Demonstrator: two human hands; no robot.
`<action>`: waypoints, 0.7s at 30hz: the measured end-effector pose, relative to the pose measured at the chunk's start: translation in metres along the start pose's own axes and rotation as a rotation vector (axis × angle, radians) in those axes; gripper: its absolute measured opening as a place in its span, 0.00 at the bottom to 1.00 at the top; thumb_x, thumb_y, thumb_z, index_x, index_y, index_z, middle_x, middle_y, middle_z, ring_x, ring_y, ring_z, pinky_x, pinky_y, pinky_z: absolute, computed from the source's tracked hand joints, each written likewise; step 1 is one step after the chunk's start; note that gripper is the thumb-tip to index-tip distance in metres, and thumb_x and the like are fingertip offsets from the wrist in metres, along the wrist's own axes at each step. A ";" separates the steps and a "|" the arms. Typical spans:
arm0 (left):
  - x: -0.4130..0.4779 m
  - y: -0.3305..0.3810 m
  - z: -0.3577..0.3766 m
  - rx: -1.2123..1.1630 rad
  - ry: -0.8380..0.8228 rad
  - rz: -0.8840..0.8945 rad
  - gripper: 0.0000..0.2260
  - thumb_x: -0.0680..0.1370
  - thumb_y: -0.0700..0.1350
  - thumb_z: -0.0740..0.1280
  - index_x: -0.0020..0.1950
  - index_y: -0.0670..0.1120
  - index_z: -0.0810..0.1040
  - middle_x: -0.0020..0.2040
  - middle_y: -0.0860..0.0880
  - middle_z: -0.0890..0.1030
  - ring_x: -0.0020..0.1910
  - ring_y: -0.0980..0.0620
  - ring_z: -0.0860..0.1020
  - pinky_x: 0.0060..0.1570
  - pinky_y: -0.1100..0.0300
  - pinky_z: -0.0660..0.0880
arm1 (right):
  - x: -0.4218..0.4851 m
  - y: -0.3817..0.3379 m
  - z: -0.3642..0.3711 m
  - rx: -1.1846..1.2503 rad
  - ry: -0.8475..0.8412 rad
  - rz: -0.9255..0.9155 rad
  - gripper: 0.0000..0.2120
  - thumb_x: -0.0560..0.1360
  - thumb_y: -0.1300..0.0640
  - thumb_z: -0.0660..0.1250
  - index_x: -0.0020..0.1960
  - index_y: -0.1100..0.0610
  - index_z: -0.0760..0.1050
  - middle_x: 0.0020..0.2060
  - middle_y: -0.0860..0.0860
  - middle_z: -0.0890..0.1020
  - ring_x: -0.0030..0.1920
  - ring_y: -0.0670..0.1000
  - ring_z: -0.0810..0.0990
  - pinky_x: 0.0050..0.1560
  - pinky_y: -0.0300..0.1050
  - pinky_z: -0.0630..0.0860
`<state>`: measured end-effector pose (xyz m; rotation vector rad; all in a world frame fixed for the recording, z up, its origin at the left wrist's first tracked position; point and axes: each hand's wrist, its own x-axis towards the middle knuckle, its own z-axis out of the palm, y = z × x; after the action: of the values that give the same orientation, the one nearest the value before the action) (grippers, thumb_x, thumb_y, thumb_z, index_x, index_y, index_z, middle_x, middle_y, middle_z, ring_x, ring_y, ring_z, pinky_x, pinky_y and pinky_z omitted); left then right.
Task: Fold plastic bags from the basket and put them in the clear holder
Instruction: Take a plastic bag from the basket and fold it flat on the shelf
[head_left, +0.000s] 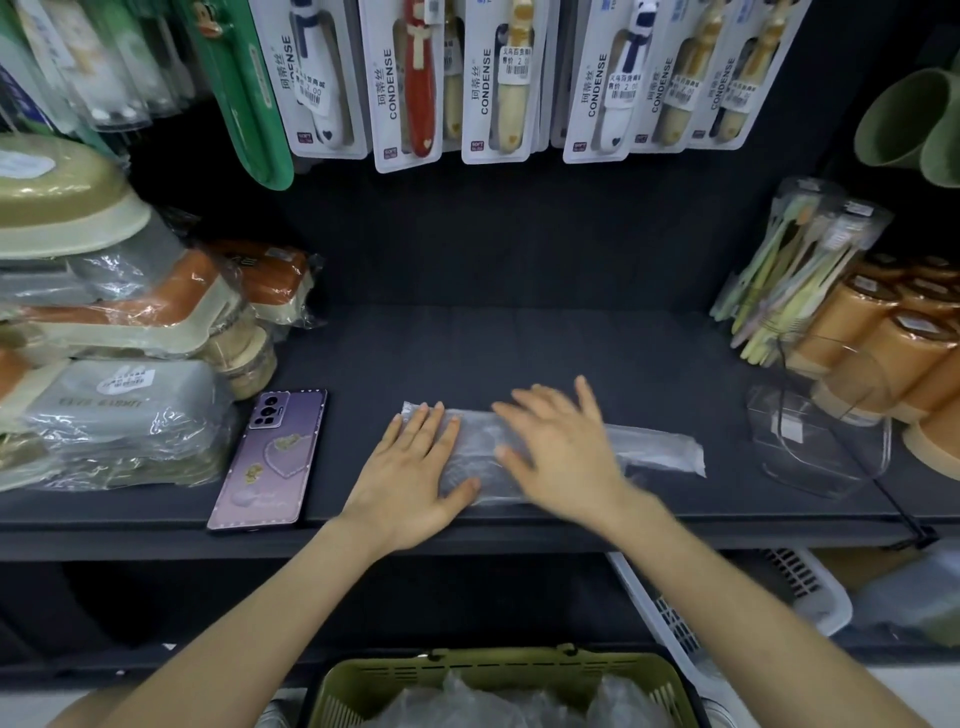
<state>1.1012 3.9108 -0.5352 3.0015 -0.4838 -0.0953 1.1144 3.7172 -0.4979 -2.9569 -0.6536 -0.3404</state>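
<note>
Dark shelf (519, 353) holds a purple phone (270, 462) at its left. Next to it, the left hand (410, 473) and right hand (561, 452), fingers straight and slightly spread, press the folded plastic bag (649, 449) flat. At the far right stands the clear holder (821, 447).

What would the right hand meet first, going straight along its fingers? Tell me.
Past the right hand and clear folded plastic bag, the dark shelf looks free to its back wall; depth is unclear.

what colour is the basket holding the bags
The basket is olive green, seen in the head view.
</note>
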 end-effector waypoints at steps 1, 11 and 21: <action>0.000 0.000 0.001 0.000 -0.003 -0.001 0.52 0.61 0.76 0.24 0.78 0.49 0.39 0.79 0.48 0.39 0.76 0.54 0.35 0.73 0.57 0.33 | -0.005 -0.009 0.010 -0.030 -0.036 -0.040 0.27 0.74 0.43 0.52 0.64 0.54 0.77 0.61 0.55 0.79 0.64 0.58 0.76 0.72 0.64 0.52; 0.002 -0.001 0.001 0.022 -0.023 -0.011 0.44 0.67 0.70 0.30 0.79 0.50 0.40 0.79 0.48 0.39 0.77 0.52 0.37 0.75 0.55 0.36 | -0.065 0.071 0.014 -0.087 -0.301 0.265 0.56 0.56 0.30 0.10 0.78 0.42 0.45 0.78 0.45 0.48 0.78 0.50 0.45 0.71 0.60 0.30; 0.001 -0.004 -0.002 -0.040 -0.059 0.003 0.51 0.61 0.78 0.27 0.78 0.50 0.37 0.78 0.48 0.37 0.77 0.53 0.36 0.74 0.56 0.34 | -0.072 0.053 0.011 0.110 0.254 -0.248 0.14 0.75 0.45 0.62 0.46 0.51 0.83 0.53 0.47 0.83 0.56 0.48 0.78 0.70 0.56 0.60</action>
<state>1.1037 3.9147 -0.5338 2.9663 -0.4855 -0.1911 1.0754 3.6414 -0.5278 -2.6688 -0.9684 -0.6640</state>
